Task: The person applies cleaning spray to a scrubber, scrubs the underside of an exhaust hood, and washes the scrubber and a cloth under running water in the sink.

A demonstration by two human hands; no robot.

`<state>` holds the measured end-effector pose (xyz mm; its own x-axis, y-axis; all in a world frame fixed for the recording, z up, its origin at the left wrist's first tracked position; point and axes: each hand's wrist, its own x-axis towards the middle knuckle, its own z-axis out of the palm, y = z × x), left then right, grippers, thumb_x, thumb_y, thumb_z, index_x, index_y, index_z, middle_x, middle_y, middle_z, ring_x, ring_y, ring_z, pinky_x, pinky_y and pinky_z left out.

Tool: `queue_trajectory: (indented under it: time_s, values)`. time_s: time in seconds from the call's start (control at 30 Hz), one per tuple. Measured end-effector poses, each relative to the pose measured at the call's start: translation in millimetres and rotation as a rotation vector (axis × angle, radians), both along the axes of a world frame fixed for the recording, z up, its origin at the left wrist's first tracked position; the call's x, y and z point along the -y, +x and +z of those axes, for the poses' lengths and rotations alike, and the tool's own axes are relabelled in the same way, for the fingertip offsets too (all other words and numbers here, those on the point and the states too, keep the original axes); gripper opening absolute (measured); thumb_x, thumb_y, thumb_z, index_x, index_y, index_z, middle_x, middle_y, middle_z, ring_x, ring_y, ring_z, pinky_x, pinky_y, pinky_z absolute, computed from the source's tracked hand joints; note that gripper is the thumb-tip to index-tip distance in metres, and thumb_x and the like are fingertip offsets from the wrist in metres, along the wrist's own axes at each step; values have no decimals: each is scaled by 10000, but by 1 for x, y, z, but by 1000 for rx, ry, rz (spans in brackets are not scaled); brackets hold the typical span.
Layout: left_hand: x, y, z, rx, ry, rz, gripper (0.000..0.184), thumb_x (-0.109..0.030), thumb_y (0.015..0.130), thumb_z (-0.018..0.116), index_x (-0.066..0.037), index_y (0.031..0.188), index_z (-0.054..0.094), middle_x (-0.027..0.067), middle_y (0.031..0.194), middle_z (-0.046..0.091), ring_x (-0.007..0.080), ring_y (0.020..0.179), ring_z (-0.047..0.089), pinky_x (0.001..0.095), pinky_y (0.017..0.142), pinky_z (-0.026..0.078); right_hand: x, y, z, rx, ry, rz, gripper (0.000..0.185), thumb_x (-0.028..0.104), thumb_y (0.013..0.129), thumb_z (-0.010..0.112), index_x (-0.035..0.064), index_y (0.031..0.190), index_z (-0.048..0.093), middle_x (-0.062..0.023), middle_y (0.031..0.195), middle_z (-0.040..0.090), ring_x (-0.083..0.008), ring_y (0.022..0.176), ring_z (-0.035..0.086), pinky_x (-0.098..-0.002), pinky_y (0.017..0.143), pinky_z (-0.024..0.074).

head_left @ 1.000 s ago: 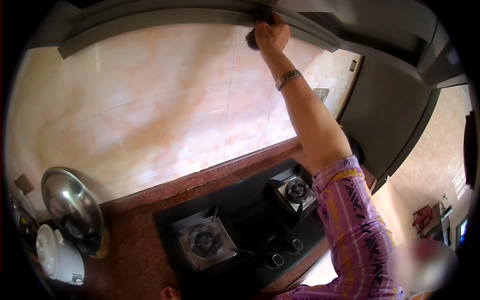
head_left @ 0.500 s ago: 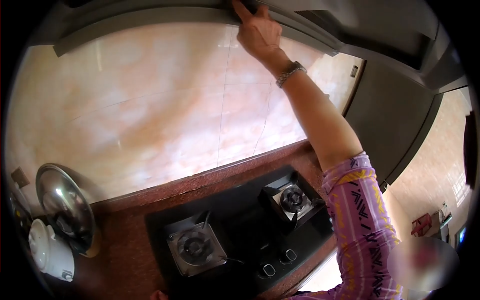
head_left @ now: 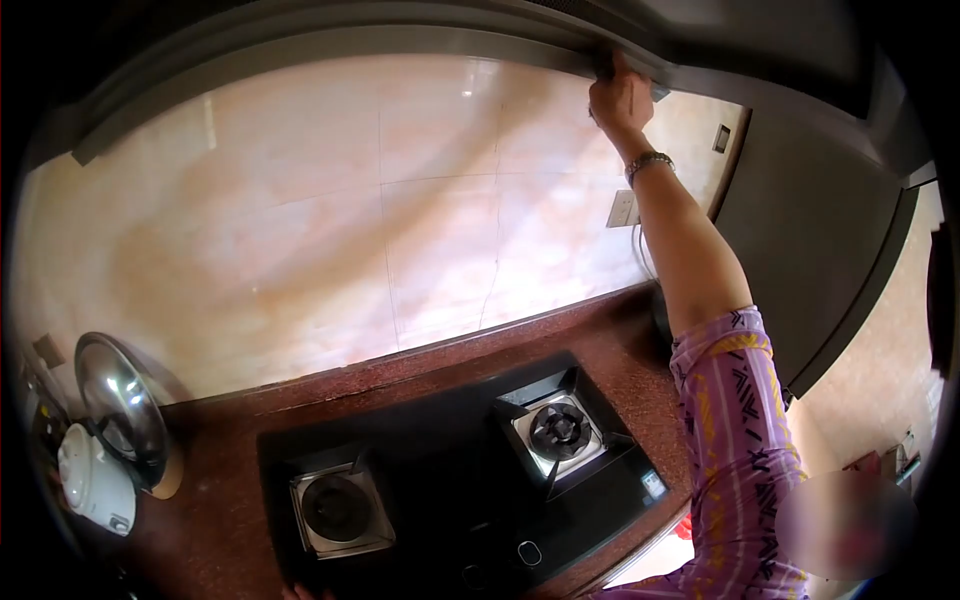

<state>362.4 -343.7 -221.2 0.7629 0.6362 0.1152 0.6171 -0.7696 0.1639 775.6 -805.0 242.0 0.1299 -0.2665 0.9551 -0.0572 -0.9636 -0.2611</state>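
Note:
My right hand (head_left: 623, 103) is raised at the lower edge of the range hood (head_left: 400, 40), near its right end. Its fingers are curled upward against the dark underside, and what they grip, if anything, is hidden in shadow. A metal band (head_left: 648, 165) circles the wrist. Of my left hand (head_left: 303, 594), just a few fingertips show at the bottom of the view, close to the front edge of the black gas stove (head_left: 430, 490). Two burners sit on that stove, the right burner (head_left: 560, 432) and the left burner (head_left: 337, 508).
A large metal lid (head_left: 118, 395) leans near the wall at left, behind a white lidded pot (head_left: 97, 480). A wall socket (head_left: 622, 208) with a cable is on the tiled wall (head_left: 300, 220). At right stands a tall dark panel (head_left: 800, 230).
My right hand has moved right along the hood's edge, and its fingers look more curled. The view has shifted, bringing the wall socket out from behind the arm.

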Motion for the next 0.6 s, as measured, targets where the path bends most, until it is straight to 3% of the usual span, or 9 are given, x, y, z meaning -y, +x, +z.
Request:
queue_trajectory:
  time_s: [0.07, 0.17, 0.23, 0.43, 0.6]
  values:
    - [0, -1, 4, 4, -3, -16, 489, -347, 786, 596, -51, 1162, 498, 180, 1253, 422, 359, 1116, 422, 491, 881, 364, -6, 4, 5, -4, 111, 40, 418, 174, 721, 522, 211, 1137, 530, -157, 909, 621, -351, 865, 581, -432, 723, 482]
    - [1, -1, 13, -11, -47, -41, 506, -351, 792, 590, -51, 1184, 477, 187, 1256, 413, 369, 1112, 422, 484, 896, 359, -45, 3, 3, -28, 35, 162, 311, 195, 713, 546, 121, 1015, 544, -161, 886, 619, -343, 857, 583, -436, 714, 483]
    - [0, -3, 19, -30, -77, -49, 511, -350, 795, 587, -51, 1192, 467, 192, 1258, 406, 372, 1111, 421, 482, 904, 357, -81, -2, 1, 22, -11, 288, 350, 114, 629, 578, 70, 973, 531, -229, 883, 562, -376, 782, 581, -434, 670, 494]
    - [5, -2, 26, -8, -103, -126, 523, -338, 791, 597, -40, 1196, 454, 205, 1250, 400, 373, 1129, 405, 481, 909, 358, -147, -21, -3, 110, -277, 412, 360, 140, 649, 618, 104, 992, 516, -245, 818, 533, -366, 657, 579, -441, 573, 490]
    - [11, 2, 29, -44, -134, -50, 562, -374, 775, 610, -24, 1185, 450, 204, 1264, 392, 371, 1145, 391, 475, 921, 347, -81, -17, 4, 42, -316, 303, 465, 123, 670, 585, 228, 1118, 519, -210, 977, 515, -374, 686, 591, -442, 593, 493]
